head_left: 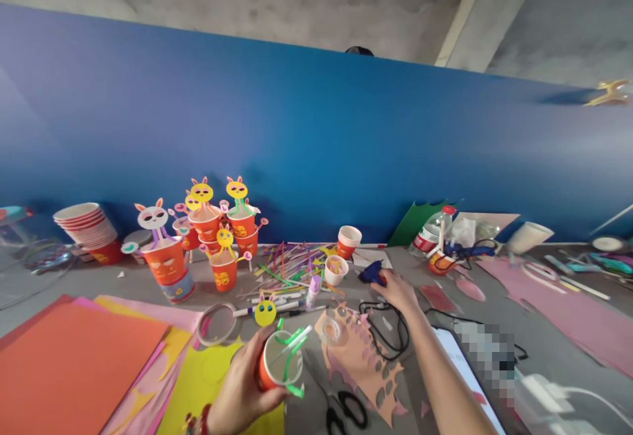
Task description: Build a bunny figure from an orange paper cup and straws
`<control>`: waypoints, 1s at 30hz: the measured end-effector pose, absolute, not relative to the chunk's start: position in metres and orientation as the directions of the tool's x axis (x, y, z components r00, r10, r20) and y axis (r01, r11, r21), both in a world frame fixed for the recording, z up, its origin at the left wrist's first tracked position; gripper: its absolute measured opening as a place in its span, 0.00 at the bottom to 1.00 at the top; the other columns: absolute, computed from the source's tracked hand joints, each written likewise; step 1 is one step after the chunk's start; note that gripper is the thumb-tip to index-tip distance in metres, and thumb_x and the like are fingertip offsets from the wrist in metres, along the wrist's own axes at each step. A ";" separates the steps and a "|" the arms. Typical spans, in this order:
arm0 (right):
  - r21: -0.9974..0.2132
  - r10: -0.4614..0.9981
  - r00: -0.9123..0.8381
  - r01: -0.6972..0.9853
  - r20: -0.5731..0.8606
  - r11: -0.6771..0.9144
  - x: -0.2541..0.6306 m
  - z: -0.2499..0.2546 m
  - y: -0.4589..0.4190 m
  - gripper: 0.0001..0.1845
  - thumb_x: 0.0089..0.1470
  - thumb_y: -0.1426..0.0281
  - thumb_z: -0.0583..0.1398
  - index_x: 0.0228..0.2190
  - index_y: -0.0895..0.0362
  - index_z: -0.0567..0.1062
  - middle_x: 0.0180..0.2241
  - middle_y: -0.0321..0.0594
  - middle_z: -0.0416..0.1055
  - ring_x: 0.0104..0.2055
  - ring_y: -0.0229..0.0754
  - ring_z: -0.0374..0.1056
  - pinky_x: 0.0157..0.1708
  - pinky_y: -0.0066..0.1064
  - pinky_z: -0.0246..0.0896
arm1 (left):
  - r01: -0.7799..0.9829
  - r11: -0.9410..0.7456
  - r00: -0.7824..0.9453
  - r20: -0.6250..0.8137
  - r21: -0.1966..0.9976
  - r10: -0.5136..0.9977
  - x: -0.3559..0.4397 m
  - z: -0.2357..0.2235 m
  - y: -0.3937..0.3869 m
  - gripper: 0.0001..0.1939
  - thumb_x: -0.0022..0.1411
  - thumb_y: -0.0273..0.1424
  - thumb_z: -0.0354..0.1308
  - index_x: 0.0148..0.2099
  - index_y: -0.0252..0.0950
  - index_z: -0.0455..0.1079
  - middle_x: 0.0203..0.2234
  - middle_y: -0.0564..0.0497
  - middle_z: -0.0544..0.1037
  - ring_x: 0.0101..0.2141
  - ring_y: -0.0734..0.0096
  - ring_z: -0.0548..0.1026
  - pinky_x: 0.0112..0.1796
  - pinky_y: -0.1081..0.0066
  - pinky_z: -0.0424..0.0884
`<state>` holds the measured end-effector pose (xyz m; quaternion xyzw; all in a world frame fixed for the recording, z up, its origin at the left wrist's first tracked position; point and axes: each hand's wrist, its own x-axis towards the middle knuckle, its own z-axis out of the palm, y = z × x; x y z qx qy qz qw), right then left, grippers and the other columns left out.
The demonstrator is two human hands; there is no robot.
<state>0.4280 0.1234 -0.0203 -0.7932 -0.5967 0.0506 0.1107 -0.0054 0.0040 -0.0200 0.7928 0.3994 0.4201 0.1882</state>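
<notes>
My left hand point(250, 379) is wrapped round an orange paper cup point(267, 369), its open mouth tilted toward me. Green straws point(291, 343) and a whitish stick stand in the cup, and bent green ends poke out at its sides. My right hand point(395, 287) reaches out over the table with its fingers closed on a dark blue glue gun point(370, 272); part of the gun is hidden by the hand. Just beyond the held cup lies a yellow rabbit face point(266, 313) with pink ears. Black-handled scissors point(346, 412) lie between my arms.
Finished cup figures with rabbit heads point(225, 270) stand back left, near stacked cups point(89, 227). Straws point(291, 267) are heaped mid-table. Coloured sheets point(74, 362) lie left, a punched peach sheet point(361, 362) in the middle. A black cable point(395, 352), phone point(459, 362) and bottle point(430, 231) are right.
</notes>
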 end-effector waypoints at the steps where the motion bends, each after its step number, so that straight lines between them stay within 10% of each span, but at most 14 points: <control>1: -0.275 0.959 0.280 0.926 0.038 -0.259 0.432 -0.021 0.125 0.16 0.64 0.65 0.63 0.51 0.58 0.73 0.53 0.45 0.72 0.51 0.49 0.72 0.50 0.48 0.70 | 0.473 -0.609 0.329 0.513 0.637 0.793 -0.005 -0.020 0.004 0.39 0.58 0.57 0.60 0.63 0.43 0.57 0.49 0.43 0.81 0.46 0.53 0.83 0.43 0.64 0.81; 9: -0.718 0.911 0.408 0.651 0.057 -0.246 0.455 -0.009 0.126 0.18 0.64 0.64 0.62 0.53 0.57 0.72 0.53 0.45 0.72 0.49 0.48 0.73 0.47 0.45 0.72 | 0.453 -0.563 0.340 0.450 0.691 0.826 -0.006 -0.027 0.005 0.39 0.57 0.56 0.62 0.63 0.42 0.56 0.50 0.41 0.80 0.46 0.52 0.82 0.46 0.61 0.79; 14: -0.928 0.894 0.435 0.366 0.105 -0.069 0.436 0.018 0.100 0.26 0.64 0.56 0.45 0.49 0.56 0.74 0.41 0.46 0.79 0.34 0.50 0.77 0.31 0.38 0.72 | 0.443 -0.490 0.328 0.373 0.751 0.868 -0.006 -0.023 0.005 0.39 0.56 0.51 0.65 0.63 0.40 0.58 0.52 0.39 0.78 0.50 0.49 0.80 0.49 0.58 0.77; 23: -0.996 0.974 -0.218 0.072 -0.066 -0.051 0.356 0.048 -0.014 0.19 0.54 0.55 0.59 0.36 0.56 0.79 0.19 0.42 0.72 0.18 0.45 0.65 0.24 0.39 0.65 | 0.375 -0.405 0.297 0.306 0.834 0.904 -0.008 -0.008 0.009 0.44 0.51 0.54 0.67 0.62 0.37 0.59 0.54 0.36 0.75 0.53 0.45 0.76 0.53 0.53 0.74; 30: -0.987 0.943 -0.313 0.145 -0.110 -0.067 0.301 0.049 -0.052 0.20 0.59 0.54 0.60 0.45 0.55 0.78 0.38 0.51 0.80 0.21 0.40 0.67 0.24 0.35 0.68 | 0.327 -0.404 0.301 0.310 0.854 0.902 -0.006 -0.006 0.009 0.48 0.46 0.58 0.69 0.61 0.38 0.61 0.53 0.37 0.76 0.51 0.46 0.78 0.51 0.55 0.75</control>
